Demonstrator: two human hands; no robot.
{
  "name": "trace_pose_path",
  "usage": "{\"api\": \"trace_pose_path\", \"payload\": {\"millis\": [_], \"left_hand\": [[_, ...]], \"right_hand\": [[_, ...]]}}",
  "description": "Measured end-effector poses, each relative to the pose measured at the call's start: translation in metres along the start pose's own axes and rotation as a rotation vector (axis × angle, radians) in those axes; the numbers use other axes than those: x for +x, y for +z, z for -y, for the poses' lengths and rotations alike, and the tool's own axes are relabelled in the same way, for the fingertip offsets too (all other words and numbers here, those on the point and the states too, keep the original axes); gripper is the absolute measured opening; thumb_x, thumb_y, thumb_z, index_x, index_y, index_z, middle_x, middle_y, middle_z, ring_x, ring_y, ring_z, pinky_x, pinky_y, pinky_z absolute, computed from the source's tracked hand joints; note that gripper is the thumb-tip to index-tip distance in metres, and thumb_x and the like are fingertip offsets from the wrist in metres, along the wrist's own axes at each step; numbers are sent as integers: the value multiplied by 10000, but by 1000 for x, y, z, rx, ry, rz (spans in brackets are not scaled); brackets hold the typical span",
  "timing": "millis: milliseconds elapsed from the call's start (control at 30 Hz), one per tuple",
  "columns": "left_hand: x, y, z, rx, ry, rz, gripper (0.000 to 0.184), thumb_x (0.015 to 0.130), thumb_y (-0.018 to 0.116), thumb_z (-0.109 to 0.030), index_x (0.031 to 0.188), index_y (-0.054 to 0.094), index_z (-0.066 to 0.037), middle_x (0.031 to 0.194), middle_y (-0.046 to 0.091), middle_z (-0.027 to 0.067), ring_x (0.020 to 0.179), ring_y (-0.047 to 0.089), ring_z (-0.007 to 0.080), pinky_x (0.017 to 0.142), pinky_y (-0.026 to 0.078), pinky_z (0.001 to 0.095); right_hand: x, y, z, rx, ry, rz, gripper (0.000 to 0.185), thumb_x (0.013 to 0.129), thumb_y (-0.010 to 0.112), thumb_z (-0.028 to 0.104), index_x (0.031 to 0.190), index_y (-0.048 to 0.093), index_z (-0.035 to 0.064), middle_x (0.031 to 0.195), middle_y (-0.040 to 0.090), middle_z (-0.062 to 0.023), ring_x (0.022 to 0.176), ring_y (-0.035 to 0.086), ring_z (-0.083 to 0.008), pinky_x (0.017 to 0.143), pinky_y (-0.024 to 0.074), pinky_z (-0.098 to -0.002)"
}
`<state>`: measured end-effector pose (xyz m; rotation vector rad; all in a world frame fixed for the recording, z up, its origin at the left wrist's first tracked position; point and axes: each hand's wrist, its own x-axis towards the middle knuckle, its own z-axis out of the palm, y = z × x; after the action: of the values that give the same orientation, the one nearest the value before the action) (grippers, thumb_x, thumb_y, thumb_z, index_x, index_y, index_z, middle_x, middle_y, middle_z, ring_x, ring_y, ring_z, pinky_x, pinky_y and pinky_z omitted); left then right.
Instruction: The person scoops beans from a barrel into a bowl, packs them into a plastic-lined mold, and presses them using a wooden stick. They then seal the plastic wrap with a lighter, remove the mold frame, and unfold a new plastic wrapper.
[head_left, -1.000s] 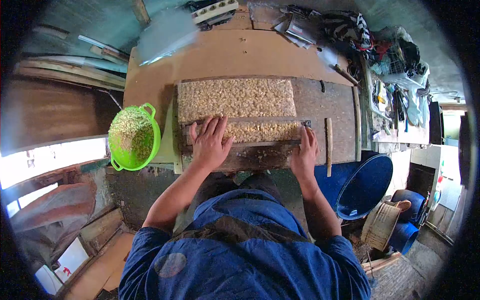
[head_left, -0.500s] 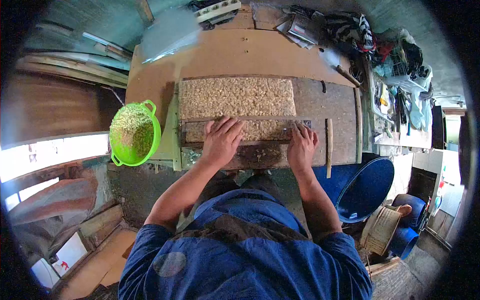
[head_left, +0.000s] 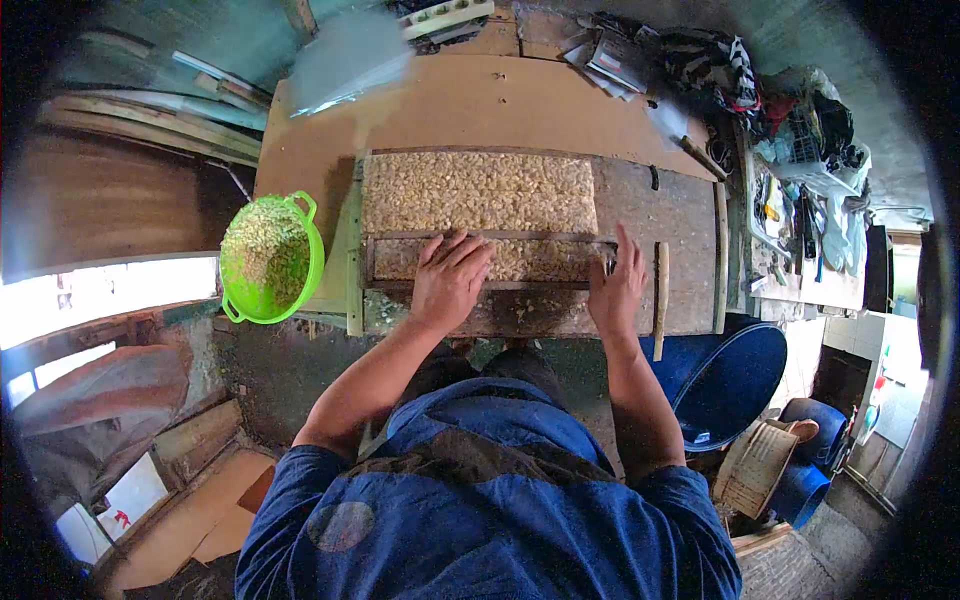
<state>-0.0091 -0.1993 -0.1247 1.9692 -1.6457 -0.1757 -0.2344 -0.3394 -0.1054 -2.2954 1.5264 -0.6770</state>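
Note:
A flat slab of pale, bean-like pieces (head_left: 478, 190) lies on the wooden board. Along its near side sits a narrow, dark wooden frame (head_left: 400, 236), with more of the same pieces showing inside it. My left hand (head_left: 452, 285) rests across the frame left of its middle, fingers stretched out and lying flat. At the frame's right end is my right hand (head_left: 618, 285), with thumb and fingers apart; whether it touches the frame is hard to tell. Right of that hand, a wooden stick (head_left: 661, 300) lies near the board's edge.
A green colander (head_left: 316, 262) with pale pieces in it stands to the left. Behind the board is a brown tabletop (head_left: 450, 100) with a clear plastic sheet (head_left: 350, 75). A large blue tub (head_left: 735, 380) is below right, near a woven basket (head_left: 750, 465). Tools and bags fill the right shelf.
My right hand has shifted slightly right and its fingers have spread. My left hand stays on the frame, having moved little. The view has shifted slightly.

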Motion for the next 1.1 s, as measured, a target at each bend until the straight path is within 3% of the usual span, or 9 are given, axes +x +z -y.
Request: {"api": "trace_pose_path", "payload": {"millis": [300,567,633,733,933,1100], "left_hand": [[-7,3,9,-1,18,-43,245,884,692,-167,1124,733,-136,1232,687,55,1258,574,242,1098,356,442],[-7,-13,22,105,31,-73,254,893,676,-173,1139,729,-143,1223,692,47,1258,576,230,1100,339,449],[-9,-16,27,133,65,-52,255,900,668,-179,1145,727,-147,1224,691,52,1256,577,227,1100,336,447],[-17,-19,34,90,100,-17,255,913,652,-195,1155,723,-152,1219,691,67,1259,576,239,1106,339,459],[-26,-32,38,5,68,-29,290,915,645,-199,1196,709,-167,1302,645,83,1312,530,266,1124,337,479],[-30,-41,49,92,68,85,325,915,630,-181,1234,691,-178,1331,630,63,1322,520,267,1130,321,468]], "right_hand": [[-5,-1,-21,-117,-227,97,242,818,695,104,1059,714,114,1130,667,-70,1152,566,-307,1009,390,-448],[6,-10,10,-107,-409,117,319,780,735,147,1095,711,102,1232,629,-108,1221,543,-326,1038,398,-472],[9,-2,9,56,-488,265,278,841,701,100,1118,713,85,1244,639,-123,1233,549,-341,1047,420,-476],[5,0,10,3,-569,328,294,840,701,82,1133,705,87,1264,634,-129,1224,558,-343,1028,454,-454],[4,3,18,21,-536,317,313,854,688,79,1167,697,78,1274,632,-139,1228,563,-342,1031,461,-437],[5,6,21,1,-588,331,365,813,665,31,1175,696,75,1264,640,-141,1239,563,-334,1042,459,-428]]}}
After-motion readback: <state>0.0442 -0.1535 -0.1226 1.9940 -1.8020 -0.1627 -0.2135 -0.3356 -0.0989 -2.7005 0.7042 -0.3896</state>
